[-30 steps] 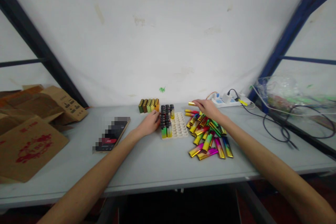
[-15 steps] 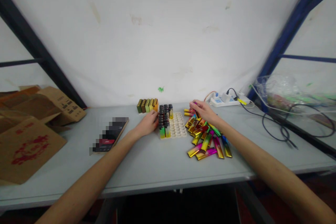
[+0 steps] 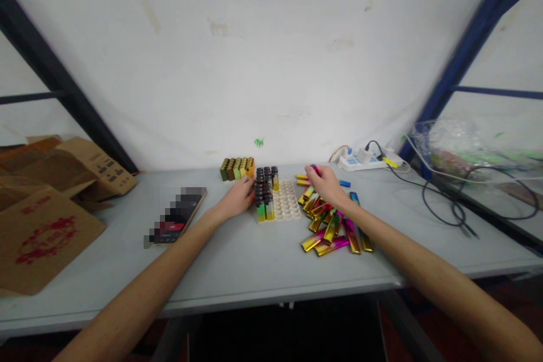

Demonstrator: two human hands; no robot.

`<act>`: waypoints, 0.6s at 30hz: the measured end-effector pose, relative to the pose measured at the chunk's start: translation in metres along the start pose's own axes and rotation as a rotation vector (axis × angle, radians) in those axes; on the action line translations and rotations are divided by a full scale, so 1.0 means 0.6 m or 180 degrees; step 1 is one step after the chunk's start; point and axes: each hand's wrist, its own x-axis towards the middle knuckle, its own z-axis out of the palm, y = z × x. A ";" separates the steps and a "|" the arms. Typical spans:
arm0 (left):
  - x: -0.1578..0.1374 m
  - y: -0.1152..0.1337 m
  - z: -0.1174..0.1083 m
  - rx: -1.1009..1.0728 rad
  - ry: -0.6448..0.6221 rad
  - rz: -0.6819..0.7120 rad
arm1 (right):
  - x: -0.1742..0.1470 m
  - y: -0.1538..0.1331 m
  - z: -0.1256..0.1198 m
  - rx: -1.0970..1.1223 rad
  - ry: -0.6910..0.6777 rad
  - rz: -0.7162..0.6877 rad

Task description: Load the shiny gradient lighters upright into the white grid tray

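black-topped lighters, blurred box lettering

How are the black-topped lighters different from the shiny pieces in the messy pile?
The black-topped lighters stand upright, while the shiny pieces in the pile lie down at different angles. The lighters are lined up in the white tray; the shiny pieces are jumbled on the table. The lighters have black tops, but the shiny pieces have gleaming gold and pink parts. Both are groups of small, long things.
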 end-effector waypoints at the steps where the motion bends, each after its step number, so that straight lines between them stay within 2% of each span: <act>1: 0.000 0.000 0.000 -0.0015 -0.0007 -0.0009 | -0.001 -0.002 0.000 -0.0083 0.0015 -0.0010; 7: -0.002 0.002 -0.002 -0.0087 0.0031 -0.0005 | -0.008 -0.016 0.004 -0.0292 -0.0115 -0.0065; 11: -0.001 -0.002 0.002 -0.0096 0.0063 0.0003 | -0.010 -0.015 0.007 -0.0222 -0.0160 -0.0278; 15: 0.000 -0.006 0.005 -0.0070 0.0086 0.0031 | -0.011 -0.010 0.008 -0.0039 -0.0445 -0.0349; 18: 0.001 -0.007 0.005 -0.0064 0.0081 0.0036 | -0.011 -0.010 0.009 -0.0173 -0.0591 -0.0747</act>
